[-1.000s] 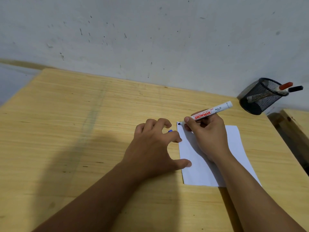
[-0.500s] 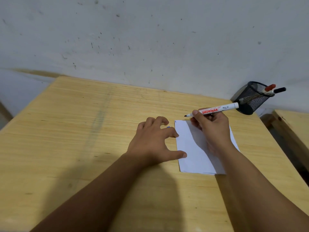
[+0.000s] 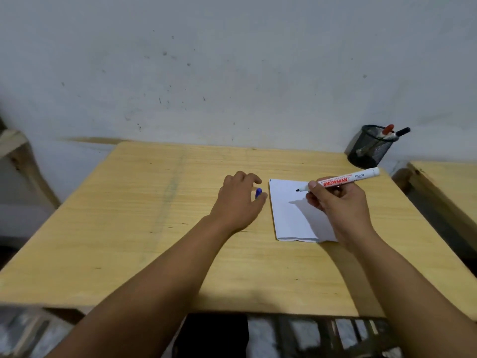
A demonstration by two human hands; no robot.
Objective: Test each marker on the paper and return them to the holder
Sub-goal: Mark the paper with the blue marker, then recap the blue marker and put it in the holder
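Note:
A white sheet of paper [image 3: 289,210] lies on the wooden table [image 3: 154,202], with a small dark mark at its top left corner. My right hand [image 3: 338,202] grips an uncapped white marker [image 3: 343,180] with red lettering, its dark tip lifted a little above the paper. To the left of the paper, my left hand [image 3: 237,200] rests on the table and pinches a blue marker cap [image 3: 258,193] between its fingers. A black mesh holder [image 3: 369,147] stands at the far right corner, leaning, with a red-capped marker [image 3: 387,131] and a black-capped marker [image 3: 401,131] in it.
A grey wall rises directly behind the table. A second wooden table [image 3: 446,187] stands to the right across a narrow gap. Part of a wooden frame [image 3: 18,156] shows at the left. The table's near edge runs below my forearms.
My right hand lifted the marker tip off the paper's top left corner and moved it right. My left hand left the paper's edge. The view pulled back and tilted.

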